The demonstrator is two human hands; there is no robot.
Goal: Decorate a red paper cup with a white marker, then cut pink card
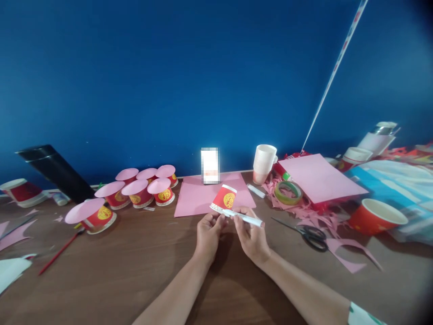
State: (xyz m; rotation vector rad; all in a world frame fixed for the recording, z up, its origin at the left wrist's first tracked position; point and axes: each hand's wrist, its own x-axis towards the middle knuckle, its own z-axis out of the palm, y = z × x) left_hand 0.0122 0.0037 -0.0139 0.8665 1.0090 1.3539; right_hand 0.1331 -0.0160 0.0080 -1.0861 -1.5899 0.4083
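A small red paper cup (223, 198) with a yellow emblem is tilted, its patterned rim toward me. My left hand (209, 234) is closed on the cup near that rim. My right hand (252, 234) is closed around a white marker-like pen (248, 218), whose tip lies against or very close to the cup's rim. Some right fingers reach behind the pen beside the cup. Beneath and beyond the cup lies a pink paper sheet (194, 194). On its right edge rests a white cap-like piece (256, 190).
Several red cups topped with pink discs (135, 187) stand at left, near a black cylinder (54, 171) and a red brush (61, 253). Rightward are stacked white cups (264, 160), tape (288, 193), scissors (314, 237), pink scraps and an orange cup (377, 217). A blue wall rises behind.
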